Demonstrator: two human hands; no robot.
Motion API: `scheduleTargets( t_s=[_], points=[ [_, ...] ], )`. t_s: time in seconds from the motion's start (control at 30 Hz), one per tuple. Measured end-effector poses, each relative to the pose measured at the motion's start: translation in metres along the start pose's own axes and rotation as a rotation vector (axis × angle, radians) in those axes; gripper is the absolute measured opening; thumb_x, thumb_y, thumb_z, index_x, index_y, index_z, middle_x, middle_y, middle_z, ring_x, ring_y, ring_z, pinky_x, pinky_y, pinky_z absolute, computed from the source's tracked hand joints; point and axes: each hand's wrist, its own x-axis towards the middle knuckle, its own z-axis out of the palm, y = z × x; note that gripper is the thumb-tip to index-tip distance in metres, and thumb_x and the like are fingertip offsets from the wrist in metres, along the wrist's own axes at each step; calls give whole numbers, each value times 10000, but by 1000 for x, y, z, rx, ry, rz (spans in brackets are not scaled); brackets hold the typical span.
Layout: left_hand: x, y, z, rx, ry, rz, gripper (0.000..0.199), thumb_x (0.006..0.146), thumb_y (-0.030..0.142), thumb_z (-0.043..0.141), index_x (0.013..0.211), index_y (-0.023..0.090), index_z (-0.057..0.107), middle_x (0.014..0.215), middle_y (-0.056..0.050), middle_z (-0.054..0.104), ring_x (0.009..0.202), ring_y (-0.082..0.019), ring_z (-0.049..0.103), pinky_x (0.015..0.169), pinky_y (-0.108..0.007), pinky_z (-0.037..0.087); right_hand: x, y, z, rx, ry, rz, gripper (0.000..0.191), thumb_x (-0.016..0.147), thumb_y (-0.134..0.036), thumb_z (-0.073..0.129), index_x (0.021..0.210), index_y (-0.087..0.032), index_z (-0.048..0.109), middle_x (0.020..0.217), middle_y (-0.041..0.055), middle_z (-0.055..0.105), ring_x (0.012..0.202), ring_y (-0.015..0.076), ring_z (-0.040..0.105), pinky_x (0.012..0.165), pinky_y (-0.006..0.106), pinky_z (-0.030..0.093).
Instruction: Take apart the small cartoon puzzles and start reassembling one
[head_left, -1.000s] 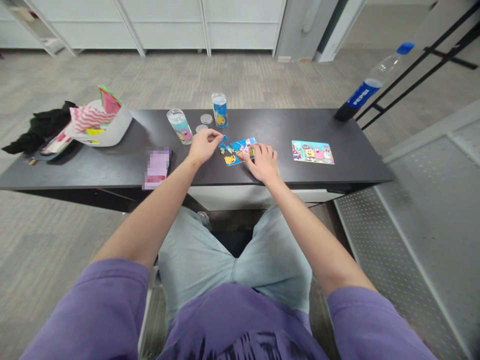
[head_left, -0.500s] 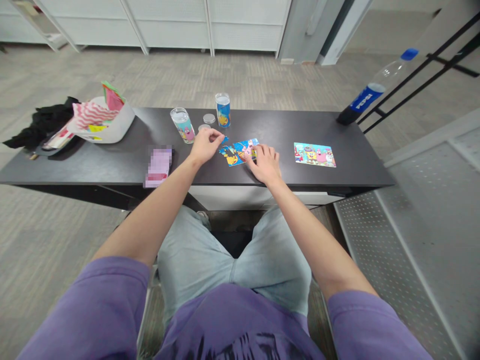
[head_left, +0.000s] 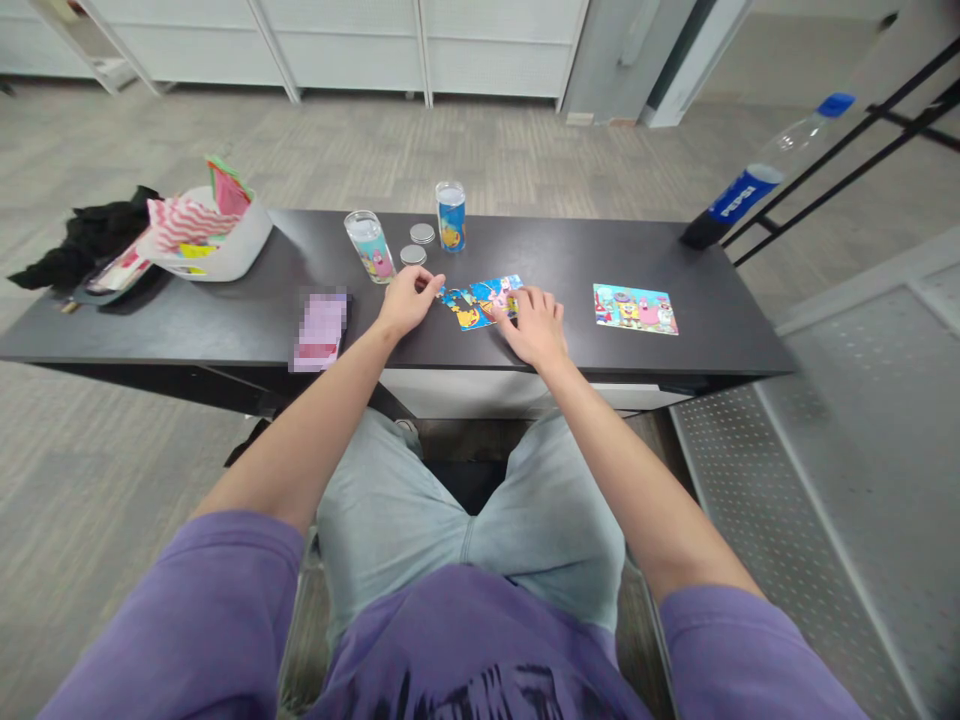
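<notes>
A partly joined jigsaw puzzle [head_left: 484, 300] in blue, yellow and pink lies on the dark table between my hands, with a ragged left edge. My left hand [head_left: 409, 300] is at that edge, thumb and index finger pinched on a small blue puzzle piece [head_left: 442, 291]. My right hand [head_left: 534, 323] rests over the puzzle's right end, its fingers spread on the pieces and the table. Farther right lies a flat cartoon picture [head_left: 635, 309]. Behind the left hand are two round metal lids [head_left: 413, 255], a clear cartoon can [head_left: 370, 246] and a blue cartoon can [head_left: 451, 217].
The black table [head_left: 559, 250] also holds a phone-like object [head_left: 321, 330] with a blurred screen, a white basket [head_left: 244, 245] of colourful packets, black cloth [head_left: 94, 240] at the far left, and a Pepsi bottle [head_left: 739, 195] at the right back corner.
My left hand has shifted slightly, lowering the blue piece toward the puzzle's left edge. The nearer lid shows more fully. My right hand has barely moved, and the view has shifted a little.
</notes>
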Motion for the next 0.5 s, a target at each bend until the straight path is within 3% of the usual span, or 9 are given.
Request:
scheduleTargets(
  t_s=[0.1, 0.17, 0.37, 0.5],
  points=[
    [-7, -2, 3, -25, -4, 6, 288, 1157, 311, 833, 911, 276, 687, 970, -37, 839, 976, -263, 783, 1017, -393, 642, 0, 0, 0, 4, 2, -1, 645, 1359, -567, 547, 1789, -141, 769, 1911, 241, 686, 1747, 512, 594, 1451, 641, 471],
    [-10, -3, 4, -21, 20, 17, 250, 1149, 315, 843, 936, 272, 720, 1013, -42, 864, 1001, -263, 794, 1029, -386, 645, 0, 1, 0, 7, 2, -1, 640, 1357, -566, 544, 1778, -146, 777, 1905, 234, 690, 1744, 507, 594, 1451, 639, 470],
    [-15, -2, 0, 81, 94, 11, 67, 1126, 221, 867, 1084, 262, 835, 1315, -109, 873, 1222, -336, 825, 1273, -537, 586, 1, 3, 1, 0, -1, -3, 666, 1358, -598, 513, 1789, -155, 763, 1906, 242, 684, 1733, 505, 585, 1441, 642, 471],
    [-22, 0, 2, 144, 89, 39, 138, 1104, 198, 902, 1201, 286, 859, 1493, -148, 793, 1478, -421, 755, 1365, -628, 519, 0, 2, 1, -3, -2, 0, 660, 1364, -594, 506, 1787, -158, 765, 1903, 237, 685, 1737, 500, 584, 1444, 631, 470]
  ],
)
